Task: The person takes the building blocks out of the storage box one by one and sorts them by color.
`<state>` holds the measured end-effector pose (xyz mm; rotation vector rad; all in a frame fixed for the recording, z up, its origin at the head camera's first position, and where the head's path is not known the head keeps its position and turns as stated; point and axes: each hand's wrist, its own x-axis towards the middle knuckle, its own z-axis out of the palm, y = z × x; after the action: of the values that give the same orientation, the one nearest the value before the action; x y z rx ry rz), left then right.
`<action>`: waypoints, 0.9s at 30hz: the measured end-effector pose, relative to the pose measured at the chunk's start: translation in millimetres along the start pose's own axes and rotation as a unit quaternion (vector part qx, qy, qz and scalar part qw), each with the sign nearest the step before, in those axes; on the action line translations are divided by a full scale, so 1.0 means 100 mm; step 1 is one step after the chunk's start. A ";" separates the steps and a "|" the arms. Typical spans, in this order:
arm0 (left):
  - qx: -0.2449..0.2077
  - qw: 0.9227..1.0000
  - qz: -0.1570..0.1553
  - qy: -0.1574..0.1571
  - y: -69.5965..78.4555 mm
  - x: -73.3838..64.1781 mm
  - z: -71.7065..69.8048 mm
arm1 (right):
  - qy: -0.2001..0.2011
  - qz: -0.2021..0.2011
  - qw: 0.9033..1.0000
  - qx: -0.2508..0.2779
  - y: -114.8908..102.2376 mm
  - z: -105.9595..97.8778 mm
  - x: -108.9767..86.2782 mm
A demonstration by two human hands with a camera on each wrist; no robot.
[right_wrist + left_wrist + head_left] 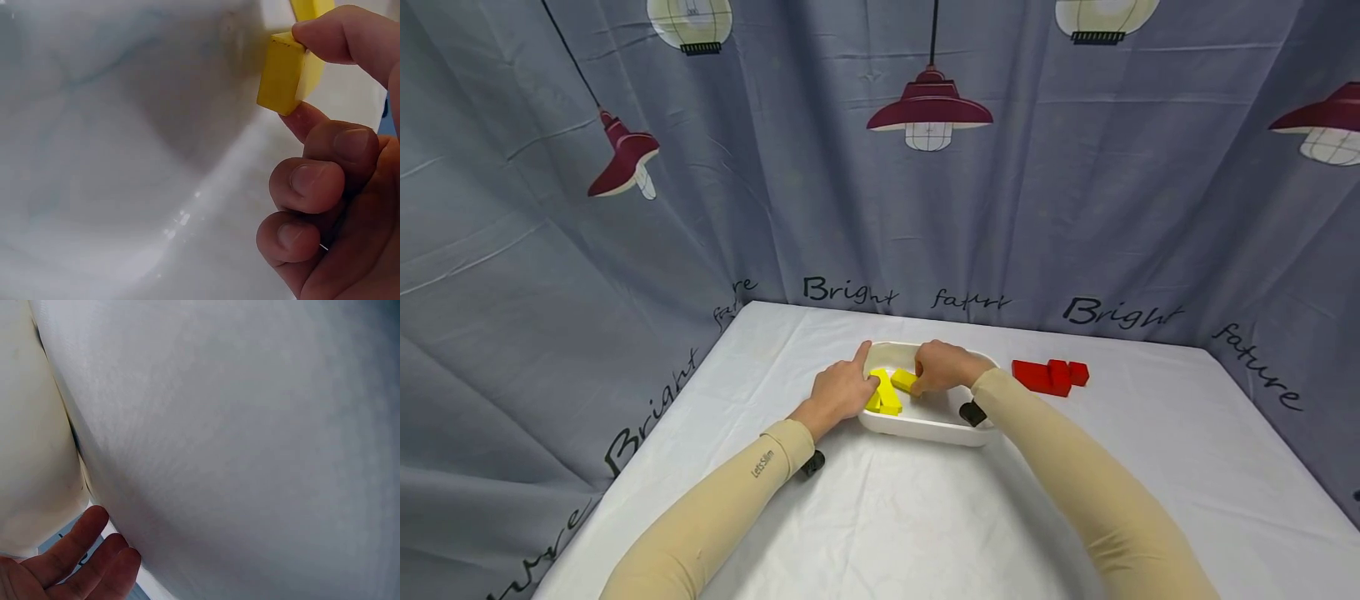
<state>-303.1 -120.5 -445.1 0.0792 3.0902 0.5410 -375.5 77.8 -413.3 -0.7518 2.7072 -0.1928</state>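
Observation:
A white rectangular basin (925,432) sits on the table with several yellow blocks (887,392) at its left end. My right hand (946,367) reaches into it and pinches a yellow block (279,76) between thumb and index finger; the other fingers curl in below. My left hand (842,387) holds the basin's left rim, its thumb on the inner side by the yellow blocks and the index finger pointing along the rim. In the left wrist view, the lower fingers (87,556) of that hand show near a pale surface.
Red blocks (1049,377) lie together on the white tablecloth (880,525), to the right of the basin. A grey curtain (820,183) printed with lamps and lettering hangs behind the table and along its sides. Black wrist cameras stick out under both forearms.

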 end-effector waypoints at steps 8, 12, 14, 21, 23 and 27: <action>0.004 1.000 0.004 0.010 -0.01 0.00 0.00 | 0.006 -0.034 0.999 -0.003 0.04 -0.13 -0.15; 0.001 1.000 0.008 0.010 -0.01 0.00 0.01 | 0.008 -0.047 0.999 -0.010 0.06 -0.20 -0.26; 0.000 1.000 0.006 0.010 -0.01 -0.01 0.01 | 0.007 -0.050 0.999 -0.009 0.06 -0.23 -0.30; -0.004 1.000 0.003 0.007 -0.02 -0.01 0.02 | 0.011 -0.063 0.998 0.004 0.17 -0.30 -0.45; -0.003 1.000 0.005 0.009 -0.02 0.00 0.02 | 0.012 -0.063 0.998 0.012 0.20 -0.33 -0.50; 0.000 1.000 0.009 0.013 -0.02 0.00 0.03 | 0.019 -0.061 0.998 0.019 0.26 -0.36 -0.59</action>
<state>-303.2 -121.1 -448.0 0.0995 3.1185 0.5468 -352.7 132.2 -369.0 -0.9120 2.6857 -0.2904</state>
